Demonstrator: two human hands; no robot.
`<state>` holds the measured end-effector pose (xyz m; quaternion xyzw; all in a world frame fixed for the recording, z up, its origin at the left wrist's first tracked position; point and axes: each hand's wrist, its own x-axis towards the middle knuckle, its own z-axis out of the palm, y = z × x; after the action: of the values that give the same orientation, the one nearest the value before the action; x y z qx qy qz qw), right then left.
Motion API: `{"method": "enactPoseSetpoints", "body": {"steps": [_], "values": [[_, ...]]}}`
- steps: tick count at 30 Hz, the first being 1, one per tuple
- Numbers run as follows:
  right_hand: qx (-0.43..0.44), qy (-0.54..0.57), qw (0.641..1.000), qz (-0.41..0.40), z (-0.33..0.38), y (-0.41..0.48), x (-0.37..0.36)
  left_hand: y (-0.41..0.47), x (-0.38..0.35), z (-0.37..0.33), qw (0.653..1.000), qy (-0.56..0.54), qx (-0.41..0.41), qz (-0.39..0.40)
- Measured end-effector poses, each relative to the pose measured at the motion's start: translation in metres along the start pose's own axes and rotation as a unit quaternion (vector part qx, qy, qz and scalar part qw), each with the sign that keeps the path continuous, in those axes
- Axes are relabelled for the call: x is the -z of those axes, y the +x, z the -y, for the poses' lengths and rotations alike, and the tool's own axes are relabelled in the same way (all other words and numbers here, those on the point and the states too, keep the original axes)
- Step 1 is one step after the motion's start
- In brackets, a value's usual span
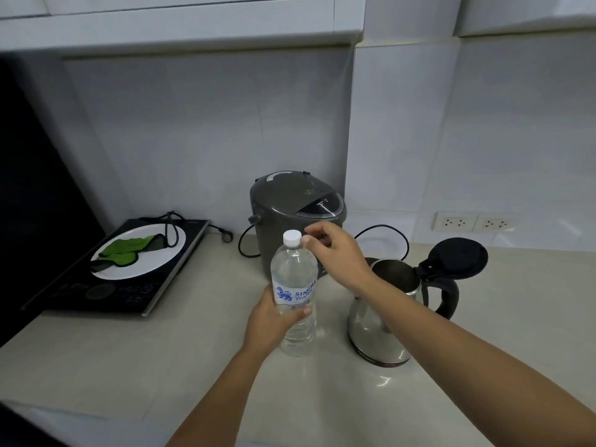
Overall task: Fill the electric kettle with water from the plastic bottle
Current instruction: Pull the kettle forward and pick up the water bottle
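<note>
The plastic bottle (294,295) stands upright on the counter (161,366), just left of the electric kettle (380,321). The kettle lid (458,258) is swung open. The left hand (274,321) has its grip wrapped around the bottle's lower body, below the label. The right hand (335,250) is spread loose beside the white cap (292,237), grasping nothing. The bottle looks nearly full: expect it heavy, thin-walled and yielding under squeeze. Hold at mid-body, firmly but without crushing; take the cap at its rim.
</note>
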<state>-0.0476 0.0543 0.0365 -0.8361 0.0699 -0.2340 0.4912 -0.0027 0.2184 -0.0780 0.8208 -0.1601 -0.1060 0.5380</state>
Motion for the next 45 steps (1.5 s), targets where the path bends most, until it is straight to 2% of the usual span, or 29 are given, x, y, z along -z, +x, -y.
{"method": "enactPoseSetpoints", "body": {"steps": [4, 10, 19, 23, 29, 42, 45], "values": [[0.011, 0.044, 0.999, 0.02, 0.015, 0.0, -0.006, -0.01, -0.004, 0.004, 1.0, -0.03, 0.004, -0.003], [0.025, -0.027, 0.998, 0.05, 0.018, 0.003, -0.012, -0.016, 0.004, 0.007, 0.999, -0.038, 0.003, 0.023], [0.006, -0.063, 0.995, 0.083, 0.022, 0.012, -0.008, -0.017, 0.007, 0.004, 0.999, -0.032, 0.01, 0.025], [0.011, -0.074, 0.995, 0.061, 0.022, 0.013, -0.013, -0.014, 0.008, 0.002, 0.999, -0.01, 0.012, 0.038], [0.029, -0.071, 0.995, 0.059, 0.02, 0.014, -0.014, -0.01, 0.005, 0.004, 1.0, 0.008, 0.013, 0.017], [0.054, -0.116, 0.98, 0.155, 0.024, 0.023, 0.0, -0.006, 0.007, 0.003, 0.999, 0.026, 0.02, 0.019], [0.042, -0.127, 0.979, 0.156, 0.028, 0.025, 0.002, -0.005, 0.008, 0.0, 0.999, 0.03, 0.019, 0.02]]}}
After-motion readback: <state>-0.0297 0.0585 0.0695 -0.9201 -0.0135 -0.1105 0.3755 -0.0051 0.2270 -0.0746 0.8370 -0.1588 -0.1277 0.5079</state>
